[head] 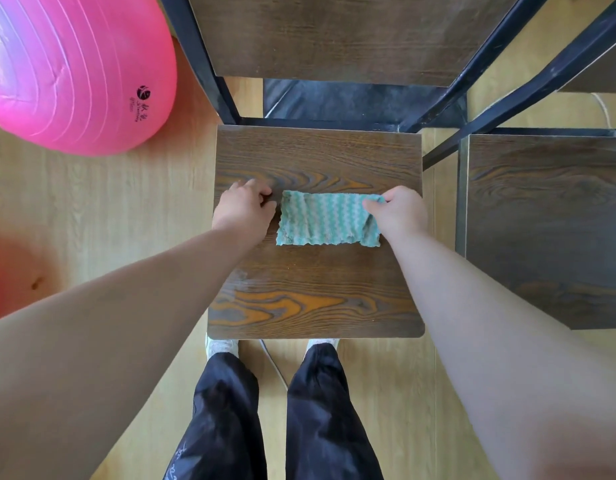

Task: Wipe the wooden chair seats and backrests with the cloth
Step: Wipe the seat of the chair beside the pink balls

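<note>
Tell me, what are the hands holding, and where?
The right hand pinches the green cloth at its right end. The left hand holds nothing; its curled fingers rest on the chair seat beside it.

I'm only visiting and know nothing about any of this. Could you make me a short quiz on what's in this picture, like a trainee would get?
1. True or false: the cloth lies on the floor.
2. Which hand pinches the cloth? A) left B) right C) both
3. Fill in: the big ball at the far left is ____.

Key:
1. False: it lies spread on the chair seat.
2. B: the right hand pinches its far right corner.
3. Pink.
</note>
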Tool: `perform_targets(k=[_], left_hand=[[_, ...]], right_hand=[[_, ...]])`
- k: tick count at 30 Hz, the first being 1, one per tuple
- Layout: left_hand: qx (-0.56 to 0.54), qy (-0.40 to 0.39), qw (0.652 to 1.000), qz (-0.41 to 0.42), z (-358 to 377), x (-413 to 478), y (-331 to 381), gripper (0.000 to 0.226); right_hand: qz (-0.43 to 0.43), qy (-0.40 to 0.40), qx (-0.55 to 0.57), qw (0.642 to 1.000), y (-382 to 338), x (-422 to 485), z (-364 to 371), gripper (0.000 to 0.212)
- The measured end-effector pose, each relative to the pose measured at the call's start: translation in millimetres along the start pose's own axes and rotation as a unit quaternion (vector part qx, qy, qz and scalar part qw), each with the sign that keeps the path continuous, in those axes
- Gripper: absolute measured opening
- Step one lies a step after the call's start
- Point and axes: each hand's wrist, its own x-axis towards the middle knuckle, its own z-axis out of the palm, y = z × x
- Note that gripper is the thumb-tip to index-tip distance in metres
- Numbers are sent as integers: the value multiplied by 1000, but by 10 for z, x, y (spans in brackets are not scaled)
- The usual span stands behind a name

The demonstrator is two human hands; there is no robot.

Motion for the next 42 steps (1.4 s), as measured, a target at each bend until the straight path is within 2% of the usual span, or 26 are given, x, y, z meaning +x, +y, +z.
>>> perform_targets(k=[2, 6, 7, 10, 15, 17, 19, 22, 27, 30, 33, 37, 40, 42], left_hand=[[69, 15, 997, 36, -26, -98, -102, 41], [155, 37, 985, 68, -113, -255, -289, 47], [158, 41, 984, 68, -135, -282, -335, 48], [126, 50, 989, 57, -200, -338, -451, 46], [78, 63, 994, 40, -264, -394, -589, 49], [72, 69, 994, 42, -291, -413, -634, 49], [70, 72, 994, 51, -306, -433, -676, 49], [66, 74, 993, 63, -310, -451, -729, 48], [75, 74, 992, 75, -291, -465, -780, 49], [110, 65, 989, 80, -283, -450, -823, 53], [156, 49, 983, 86, -261, -428, -867, 56], [227, 33, 967, 108, -218, -424, -845, 61], [287, 22, 949, 128, -184, -415, -778, 63], [319, 25, 937, 140, -171, -394, -715, 63]], right_hand=[[8, 6, 8, 1000, -22, -60, 44, 33], [4, -7, 82, 997, -222, -269, 128, 10], [3, -23, 111, 994, -299, -326, 168, 10], [-4, -88, 203, 975, -575, -488, 333, 26], [17, -169, 290, 942, -919, -681, 617, 31], [15, -149, 282, 948, -928, -699, 636, 29], [1, -73, 251, 965, -862, -714, 602, 24], [-60, 24, 147, 987, -740, -780, 603, 24], [-121, 22, 0, 992, -737, -866, 862, 51], [-135, 50, -61, 988, -718, -816, 989, 56], [-158, 78, -72, 982, -705, -793, 1058, 44], [-189, 55, -46, 979, -703, -791, 1037, 34], [-191, 21, 0, 981, -659, -749, 940, 30], [-190, 26, 47, 980, -585, -669, 777, 29]])
